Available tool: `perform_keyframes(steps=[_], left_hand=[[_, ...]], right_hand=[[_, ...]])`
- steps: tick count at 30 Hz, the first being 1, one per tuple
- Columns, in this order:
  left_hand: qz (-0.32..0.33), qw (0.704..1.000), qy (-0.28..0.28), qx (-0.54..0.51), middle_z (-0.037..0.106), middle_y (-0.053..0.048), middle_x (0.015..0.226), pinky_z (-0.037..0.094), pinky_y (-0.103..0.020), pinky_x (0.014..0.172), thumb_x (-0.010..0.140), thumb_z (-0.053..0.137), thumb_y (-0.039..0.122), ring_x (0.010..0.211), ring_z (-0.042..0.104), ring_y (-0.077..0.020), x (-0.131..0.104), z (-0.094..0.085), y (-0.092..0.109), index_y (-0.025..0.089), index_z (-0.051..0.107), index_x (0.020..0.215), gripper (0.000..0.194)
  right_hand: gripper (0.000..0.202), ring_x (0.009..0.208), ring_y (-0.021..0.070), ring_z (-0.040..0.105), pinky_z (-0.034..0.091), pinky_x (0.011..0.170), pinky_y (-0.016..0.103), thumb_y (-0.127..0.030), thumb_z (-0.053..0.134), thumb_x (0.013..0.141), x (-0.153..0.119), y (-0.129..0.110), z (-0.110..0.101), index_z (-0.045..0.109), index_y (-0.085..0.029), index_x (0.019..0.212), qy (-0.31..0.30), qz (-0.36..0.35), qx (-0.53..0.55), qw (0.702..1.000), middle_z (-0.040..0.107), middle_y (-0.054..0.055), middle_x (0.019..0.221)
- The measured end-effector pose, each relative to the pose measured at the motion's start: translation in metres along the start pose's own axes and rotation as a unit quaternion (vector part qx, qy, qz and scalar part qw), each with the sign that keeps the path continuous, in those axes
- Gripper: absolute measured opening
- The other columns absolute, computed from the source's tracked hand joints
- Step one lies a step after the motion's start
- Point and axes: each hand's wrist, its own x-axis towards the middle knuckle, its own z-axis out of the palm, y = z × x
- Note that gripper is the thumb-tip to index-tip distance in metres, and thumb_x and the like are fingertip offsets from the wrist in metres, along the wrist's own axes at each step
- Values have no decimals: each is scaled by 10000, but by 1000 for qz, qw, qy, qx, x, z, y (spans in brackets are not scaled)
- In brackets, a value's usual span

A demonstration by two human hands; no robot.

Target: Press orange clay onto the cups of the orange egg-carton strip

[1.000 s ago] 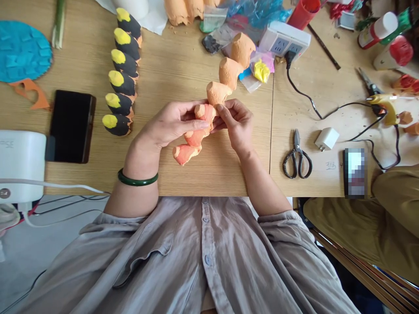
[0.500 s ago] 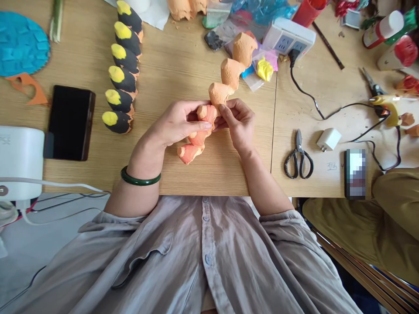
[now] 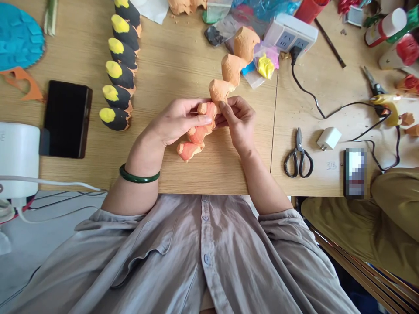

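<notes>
Orange chain of egg-carton cups (image 3: pixel 214 93) sits mid-bench, near the front edge, w/ both hands' fingers pinched on it: left hand (image 3: pixel 175 120) & right hand (image 3: pixel 238 120) grip one middle cup. Black-yellow cups (image 3: pixel 118 65) (in a row) lie toward the left edge; scissors (image 3: pixel 297 157) to the right.

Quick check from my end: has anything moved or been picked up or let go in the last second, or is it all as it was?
Little changed. Both hands, left hand and right hand, keep pinching the orange chain of cups at its middle; its lower end has curled slightly up toward the left hand. Nothing was let go or picked up. The scissors, phone and black-and-yellow row lie unmoved; only the view drifted slightly.
</notes>
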Motion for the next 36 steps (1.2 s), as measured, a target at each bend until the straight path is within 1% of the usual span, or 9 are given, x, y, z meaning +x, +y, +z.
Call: perform_keyframes(steps=[6,12,17,20,23,26,29,32,36], left_hand=[[-11,1000,11,27,699,7,848,629,-363,840,727,1019,272,851,617,-186,3,-6,-13,259,778,837,264],[-2,997,50,67,770,-24,1009,625,-426,988,744,906,103,998,717,-237,8,-5,-31,226,812,1028,323],[-4,999,33,43,808,-54,1107,652,-442,1033,736,952,226,1142,750,-292,7,-1,-25,231,780,1070,375],[-25,1000,-4,-1,794,-29,1009,659,-392,934,724,939,292,1008,710,-246,4,2,-11,246,788,994,312],[-20,999,-1,-29,745,-4,864,662,-388,942,728,954,347,904,668,-216,2,5,-1,264,812,895,234],[-21,1000,2,-21,766,-6,872,660,-410,953,747,1025,425,899,676,-219,1,6,0,273,820,873,284],[-30,999,26,22,740,8,854,598,-376,864,722,1039,373,848,639,-183,1,2,-5,257,785,832,300],[-33,996,40,76,686,17,827,514,-357,812,723,1006,373,834,612,-166,-1,-4,-7,229,770,841,301],[-25,996,-2,85,707,8,861,510,-379,829,785,1012,431,852,622,-182,-3,-9,-3,226,811,918,316]], right_hand=[[421,834,195,854,749,709,319,-596,919,1038,1,8,-1,647,-284,957,-4,-2,3,1000,752,-41,798],[407,915,225,886,801,791,374,-609,905,1053,6,16,-6,661,-288,991,-5,-3,-20,1000,777,-27,816],[341,821,195,850,778,758,334,-535,883,1082,10,14,-8,674,-285,983,3,-15,-27,1000,773,-37,802],[289,733,163,795,728,689,281,-456,857,1100,7,4,-6,674,-287,952,19,-13,-27,999,776,-40,805],[287,706,147,769,694,659,258,-427,856,1100,4,-5,-3,666,-293,932,28,1,-23,999,759,-50,797],[321,733,148,779,696,677,260,-431,887,1086,2,-8,0,651,-287,923,35,22,-15,999,735,-55,786],[284,749,165,792,716,688,280,-395,862,1101,2,-8,1,668,-282,926,21,34,-12,999,732,-44,769],[285,759,203,808,741,678,316,-443,869,1093,2,-6,1,691,-292,928,6,50,-19,999,715,-31,730],[384,779,225,828,749,659,331,-571,951,1018,1,-4,0,695,-303,915,-5,62,-7,998,726,-26,723]])
